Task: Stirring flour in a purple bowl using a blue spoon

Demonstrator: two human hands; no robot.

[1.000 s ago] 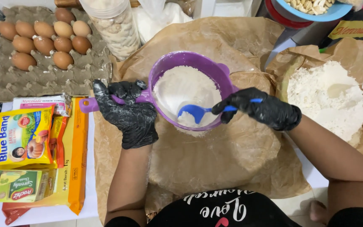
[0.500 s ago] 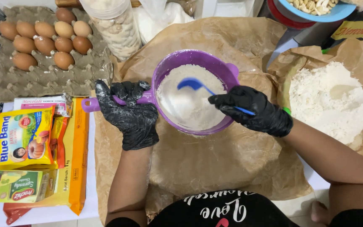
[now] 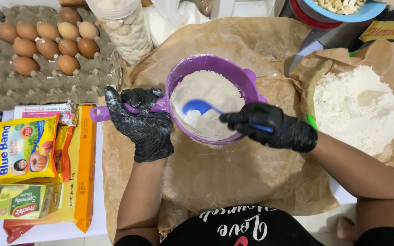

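Here, at centre frame, your left hand [image 3: 146,122], in a flour-dusted black glove, is closed around the handle of the purple sieve [image 3: 233,73]. The sieve sits above a sheet of brown paper [image 3: 233,177] that covers the middle of the worktop [image 3: 94,223], and it is partly filled with flour [image 3: 215,98].

Your right hand [image 3: 274,130], also gloved in black, is closed on the handle of a blue spoon [image 3: 199,107] just right of centre. The spoon's bowl lies in the flour inside the sieve, near its lower left wall.

At right of frame, a second heap of flour [image 3: 356,109] rests on its own crumpled brown paper, well apart from the sieve.

At upper left, a grey egg tray [image 3: 46,89] holds brown eggs [image 3: 46,32] in its upper rows. Just right of it, at top centre, stands a clear jar [image 3: 126,27] of pale pieces.

At lower left, yellow packets [image 3: 23,146] lie stacked on a long orange pack [image 3: 83,164], with a green packet [image 3: 21,207] below them.

At upper right, a blue bowl [image 3: 343,13] of pale pieces is cut by the frame edge.
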